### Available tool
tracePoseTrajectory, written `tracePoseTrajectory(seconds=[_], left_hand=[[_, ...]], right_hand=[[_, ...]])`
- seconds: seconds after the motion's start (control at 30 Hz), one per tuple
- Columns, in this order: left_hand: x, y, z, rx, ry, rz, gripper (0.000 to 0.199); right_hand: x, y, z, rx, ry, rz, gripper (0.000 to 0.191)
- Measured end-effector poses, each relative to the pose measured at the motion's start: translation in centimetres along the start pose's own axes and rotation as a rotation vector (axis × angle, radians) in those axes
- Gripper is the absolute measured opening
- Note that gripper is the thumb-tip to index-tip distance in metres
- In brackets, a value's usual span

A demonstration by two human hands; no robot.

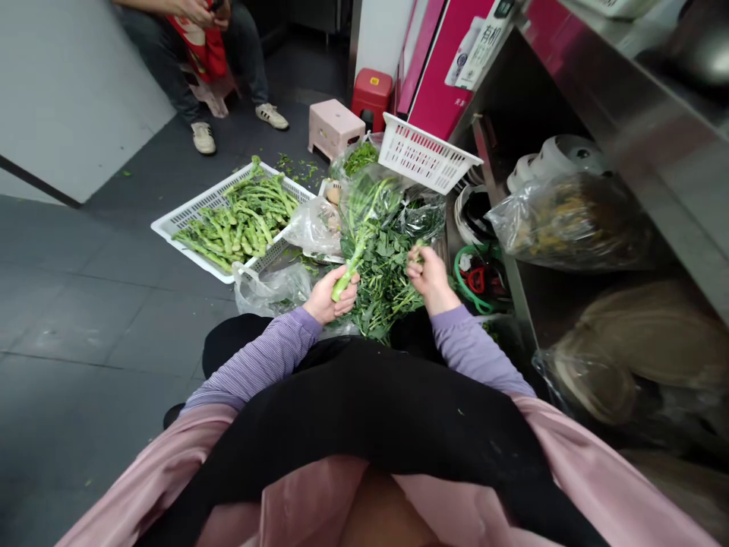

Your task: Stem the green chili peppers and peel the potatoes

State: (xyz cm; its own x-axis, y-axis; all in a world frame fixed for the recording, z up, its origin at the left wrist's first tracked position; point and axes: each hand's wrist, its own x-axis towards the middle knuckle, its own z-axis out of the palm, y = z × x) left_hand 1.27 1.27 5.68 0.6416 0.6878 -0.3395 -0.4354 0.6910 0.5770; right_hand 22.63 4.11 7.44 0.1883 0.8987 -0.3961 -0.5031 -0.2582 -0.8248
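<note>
My left hand (330, 295) is closed around the thick lower end of a pale green leafy-vegetable stalk (360, 247), which points up and away from me. To its right, my right hand (428, 275) is closed with fingers curled, and a small light-green bit (420, 245) shows at the fingertips. Below and between both hands lies a heap of dark green leaves (387, 281). At the left, several trimmed stalks (244, 220) are piled in a white slotted tray (187, 252) on the floor.
Plastic bags (279, 285) lie near my left hand. A white basket (427, 156) sits tilted beyond the heap. A green-rimmed basket (478, 304) and metal shelving (512, 285) flank my right side. Stools (336, 128) stand farther back. Another person (194, 68) sits at upper left.
</note>
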Motion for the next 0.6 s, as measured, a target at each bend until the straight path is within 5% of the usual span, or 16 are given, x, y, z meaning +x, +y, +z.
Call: tracePoseTrajectory(seconds=[0.13,0.23,0.37,0.5,0.6], left_hand=[[0.4,-0.5,0.4,0.119,0.077,-0.048,0.040],[0.5,-1.0,0.4,0.204,0.098,-0.020,0.040],[0.6,-1.3,0.0,0.356,0.117,0.075,0.042],[0.2,-1.6,0.1,0.509,0.056,0.118,0.043],[-0.4,-1.7,0.7,0.840,0.054,0.232,0.038]], right_hand=[[-3.0,3.9,1.9,-0.242,-0.203,0.003,0.022],[-4.4,6.1,3.7,-0.283,-0.194,-0.038,0.023],[-4.5,5.9,4.1,-0.269,-0.162,-0.046,0.017],[-4.5,4.6,3.1,-0.127,-0.266,0.199,0.020],[-5.0,3.6,2.0,-0.062,-0.365,0.421,0.024]])
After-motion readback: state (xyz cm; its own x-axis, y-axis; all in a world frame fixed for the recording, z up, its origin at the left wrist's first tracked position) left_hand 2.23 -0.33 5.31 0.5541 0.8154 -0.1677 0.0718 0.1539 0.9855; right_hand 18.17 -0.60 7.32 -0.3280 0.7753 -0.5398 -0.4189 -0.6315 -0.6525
